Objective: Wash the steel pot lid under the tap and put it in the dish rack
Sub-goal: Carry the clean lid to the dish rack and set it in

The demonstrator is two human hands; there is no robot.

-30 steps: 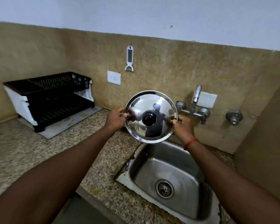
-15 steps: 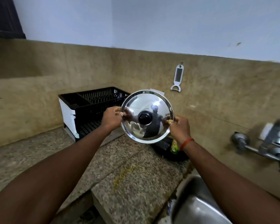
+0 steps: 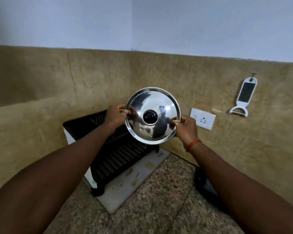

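Item: steel pot lid (image 3: 153,102), round and mirror-bright, with a black knob (image 3: 150,117) at its centre. It is held up in the air on edge, domed side and knob towards the camera, in front of the tan wall tiles (image 3: 91,81) and above the right part of the dish rack (image 3: 118,154); it does not rest on the rack. Left hand (image 3: 116,115): fingers (image 3: 121,108) curled in and pinching the lid's left rim, thumb on the near face, the other fingertips hidden behind the rim. Right hand (image 3: 186,127): fingers curled round the right rim, thumb (image 3: 177,122) pressed on the near face at the edge (the rest of the grip lies behind the steel and cannot be seen). Both forearms reach forward from the lower corners of the view; an orange thread band (image 3: 193,144) sits on the right wrist. Dish rack: black slotted tiers in a white frame, standing on a white mat (image 3: 134,179) in the corner of the speckled stone bench (image 3: 167,208). On the wall to the right of the lid: a white socket plate (image 3: 203,119), just beside the right hand in the view, and further right a white peeler (image 3: 244,97) hanging from a hook. A dark, blurred object (image 3: 205,184) lies on the bench beside the right forearm; its kind cannot be told.
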